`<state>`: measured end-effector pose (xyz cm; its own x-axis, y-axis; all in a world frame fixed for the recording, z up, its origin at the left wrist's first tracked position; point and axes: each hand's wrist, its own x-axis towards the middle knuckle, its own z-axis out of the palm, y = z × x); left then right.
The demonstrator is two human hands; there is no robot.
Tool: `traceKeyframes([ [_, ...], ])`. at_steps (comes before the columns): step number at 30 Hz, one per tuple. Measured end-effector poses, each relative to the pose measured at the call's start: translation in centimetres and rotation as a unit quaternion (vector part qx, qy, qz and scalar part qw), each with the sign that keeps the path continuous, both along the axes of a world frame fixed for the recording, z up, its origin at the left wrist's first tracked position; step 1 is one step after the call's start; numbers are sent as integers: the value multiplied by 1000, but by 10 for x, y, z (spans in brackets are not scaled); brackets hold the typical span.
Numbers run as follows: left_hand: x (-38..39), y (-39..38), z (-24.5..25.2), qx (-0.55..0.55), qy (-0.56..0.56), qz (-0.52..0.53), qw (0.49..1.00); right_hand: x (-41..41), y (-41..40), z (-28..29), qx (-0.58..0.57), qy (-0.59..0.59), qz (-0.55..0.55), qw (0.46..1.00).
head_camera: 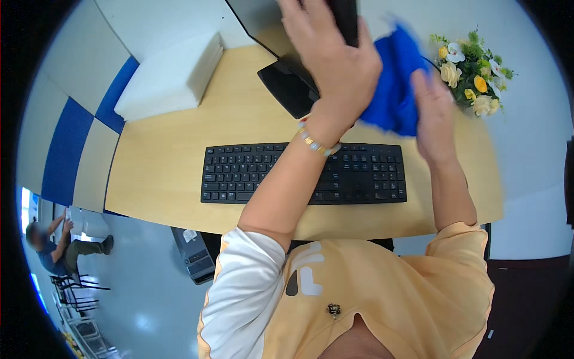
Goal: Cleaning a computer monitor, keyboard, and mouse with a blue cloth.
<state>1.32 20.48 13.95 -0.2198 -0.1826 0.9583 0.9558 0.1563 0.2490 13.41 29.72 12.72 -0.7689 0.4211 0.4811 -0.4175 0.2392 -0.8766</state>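
Observation:
A black computer monitor (273, 27) stands on a glossy black base (287, 89), its upper part cut off by the picture's top edge. My left hand (338, 67), with a beaded bracelet at the wrist, holds the monitor's side edge; the fingers lie over the screen side and the thumb is on the other side. A bright blue cloth (392, 85), blurred, hangs beside the monitor, held by my right hand (432, 107). That hand's fingers are blurred and partly hidden by the cloth. Below both hands a black keyboard (358, 179) lies on the wooden desk (157, 170), partly covered by my left forearm.
White foam-like block (166, 80) at the desk's back left, by a blue and cream partition (67, 152). An artificial flower arrangement (477, 80) stands at the back right. Below the desk's front edge is a dark computer case (195, 256). A person (58, 247) sits far left.

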Motion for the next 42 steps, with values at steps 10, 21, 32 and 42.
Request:
traceKeyframes([
  [10, 1, 21, -23, -86, -18, -1, 996, -71, -51, 96, 24, 364, -62, 929],
  [21, -48, -88, -117, -564, -242, -21, 789, -86, -19, 25, 353, 350, -270, 825],
  [32, -100, -52, -162, -675, -278, 37, 682, -58, 8, -114, 333, 3, -251, 909],
  [42, -89, -44, -164, -653, -255, 57, 711, -103, -30, 91, 514, 335, -452, 647],
])
